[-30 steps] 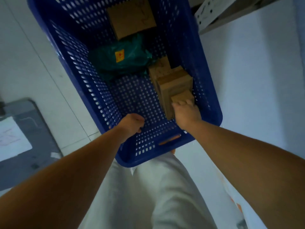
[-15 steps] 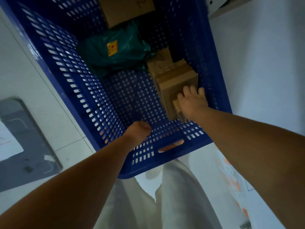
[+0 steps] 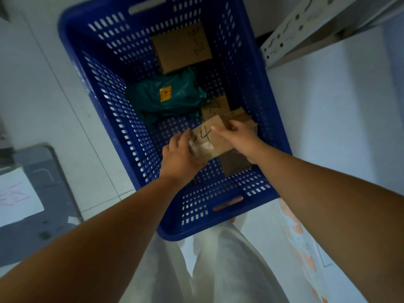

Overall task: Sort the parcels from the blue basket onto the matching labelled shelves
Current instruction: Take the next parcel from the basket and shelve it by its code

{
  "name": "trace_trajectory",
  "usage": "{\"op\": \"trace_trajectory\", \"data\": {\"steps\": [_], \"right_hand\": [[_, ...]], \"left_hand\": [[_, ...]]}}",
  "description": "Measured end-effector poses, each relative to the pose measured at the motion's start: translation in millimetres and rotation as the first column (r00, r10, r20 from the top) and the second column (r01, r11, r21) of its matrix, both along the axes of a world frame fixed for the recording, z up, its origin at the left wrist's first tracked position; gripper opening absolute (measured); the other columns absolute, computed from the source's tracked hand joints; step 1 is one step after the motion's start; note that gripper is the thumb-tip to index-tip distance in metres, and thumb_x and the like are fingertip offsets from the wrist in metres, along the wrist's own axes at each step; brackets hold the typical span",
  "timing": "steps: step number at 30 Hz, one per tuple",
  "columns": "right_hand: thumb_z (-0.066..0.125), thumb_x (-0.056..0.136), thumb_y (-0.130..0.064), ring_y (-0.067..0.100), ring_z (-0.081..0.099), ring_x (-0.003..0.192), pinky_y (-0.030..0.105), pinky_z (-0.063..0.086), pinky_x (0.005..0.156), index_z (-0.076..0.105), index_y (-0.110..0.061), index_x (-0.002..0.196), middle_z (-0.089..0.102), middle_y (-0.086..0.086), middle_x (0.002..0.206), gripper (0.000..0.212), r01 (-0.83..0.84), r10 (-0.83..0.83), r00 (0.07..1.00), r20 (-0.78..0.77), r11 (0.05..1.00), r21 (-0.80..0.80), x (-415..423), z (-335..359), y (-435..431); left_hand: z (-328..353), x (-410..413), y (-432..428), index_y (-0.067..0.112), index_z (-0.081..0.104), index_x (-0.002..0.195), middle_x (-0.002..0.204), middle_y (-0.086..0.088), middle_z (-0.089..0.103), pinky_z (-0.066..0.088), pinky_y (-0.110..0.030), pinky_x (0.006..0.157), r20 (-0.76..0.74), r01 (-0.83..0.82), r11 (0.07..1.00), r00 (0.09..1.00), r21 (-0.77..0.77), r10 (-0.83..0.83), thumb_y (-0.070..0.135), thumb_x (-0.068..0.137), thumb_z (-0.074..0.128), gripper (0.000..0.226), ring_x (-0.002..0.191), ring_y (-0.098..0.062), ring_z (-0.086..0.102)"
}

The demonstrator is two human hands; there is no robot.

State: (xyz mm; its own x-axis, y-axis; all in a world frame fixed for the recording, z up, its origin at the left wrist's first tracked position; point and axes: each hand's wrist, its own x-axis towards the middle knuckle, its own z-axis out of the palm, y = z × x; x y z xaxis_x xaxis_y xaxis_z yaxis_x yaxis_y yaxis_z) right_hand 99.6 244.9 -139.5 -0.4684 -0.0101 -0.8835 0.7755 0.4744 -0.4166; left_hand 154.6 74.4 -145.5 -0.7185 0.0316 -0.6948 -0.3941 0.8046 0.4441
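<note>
As it is held, tilted, inside the near-right part of the blue basket (image 3: 76,40), a small cardboard parcel (image 3: 218,142) is gripped from both sides. It is plain brown cardboard w/ a black handwritten "4" on top and a patch of clear, shiny tape at its near-left end. That end is gripped by the left hand (image 3: 178,159), fingers curled round it. The right edge is pinched by the right hand (image 3: 242,138), thumb laid across the top face, other fingers hidden beneath.

Parcels counted in the basket: five, incl. the held one. Four are brown cardboard:
- the held one
- a flat parcel (image 3: 181,48) w/ black writing, at the far end
- a box (image 3: 215,106) just beyond the hands, also written on
- a box (image 3: 235,164) partly hidden under the held parcel and right hand

One is a crumpled green poly bag (image 3: 170,101) w/ one yellow sticker (image 3: 165,94), lying mid-basket. Whether more lie underneath cannot be told.

One perforated grey shelf upright (image 3: 284,38) is seen top right. One grey mat (image 3: 43,204) w/ one white sheet (image 3: 19,195) on it is seen on the floor (image 3: 43,84) at left.
</note>
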Motion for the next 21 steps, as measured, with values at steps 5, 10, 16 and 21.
{"op": "trace_trajectory", "data": {"steps": [5,10,16,21], "right_hand": [[0.056,0.085,-0.061,0.013,0.057,0.107,0.034,0.05,0.092,0.057,-0.028,0.122,0.063,-0.006,0.113,0.05,0.281,-0.285,0.958,-0.029,0.955,-0.097,-14.4,43.6,-7.7],[0.053,0.088,-0.059,0.009,0.056,0.101,0.033,0.047,0.093,0.057,-0.032,0.119,0.063,-0.01,0.105,0.041,0.373,-0.387,0.92,-0.056,0.912,-0.173,-20.6,96.9,-20.0],[0.054,0.088,-0.059,0.011,0.056,0.107,0.034,0.045,0.098,0.055,-0.036,0.106,0.063,-0.009,0.108,0.029,0.412,-0.45,0.873,-0.187,0.886,-0.21,-31.0,179.1,-35.0],[0.057,0.086,-0.058,0.011,0.058,0.103,0.027,0.047,0.081,0.057,-0.029,0.11,0.065,-0.007,0.107,0.037,0.516,-0.573,0.769,-0.285,0.819,-0.253,-29.7,269.1,-42.5]], "left_hand": [[38.0,-19.5,-27.2,0.013,0.006,0.152,0.157,-0.005,0.013,0.015,-0.04,0.116,-0.254,0.083,0.994,0.962,-0.065,-0.096,0.04,0.074,0.076,0.108,0.143,-0.029,0.016],[89.6,-42.1,-45.8,0.014,0.008,0.152,0.153,-0.007,0.02,0.019,-0.041,0.115,-0.391,0.101,0.995,0.915,-0.019,-0.1,0.036,0.073,0.078,0.107,0.138,-0.03,0.022],[164.2,-72.3,-70.7,0.019,0.005,0.152,0.151,-0.003,0.022,0.028,-0.039,0.112,-0.5,0.191,0.981,0.848,-0.02,-0.176,0.04,0.067,0.083,0.117,0.136,-0.026,0.026],[254.8,-102.5,-83.1,0.022,0.012,0.15,0.151,0.0,0.019,0.029,-0.041,0.112,-0.591,0.361,0.931,0.74,-0.053,-0.321,0.044,0.067,0.081,0.11,0.136,-0.027,0.027]]}}
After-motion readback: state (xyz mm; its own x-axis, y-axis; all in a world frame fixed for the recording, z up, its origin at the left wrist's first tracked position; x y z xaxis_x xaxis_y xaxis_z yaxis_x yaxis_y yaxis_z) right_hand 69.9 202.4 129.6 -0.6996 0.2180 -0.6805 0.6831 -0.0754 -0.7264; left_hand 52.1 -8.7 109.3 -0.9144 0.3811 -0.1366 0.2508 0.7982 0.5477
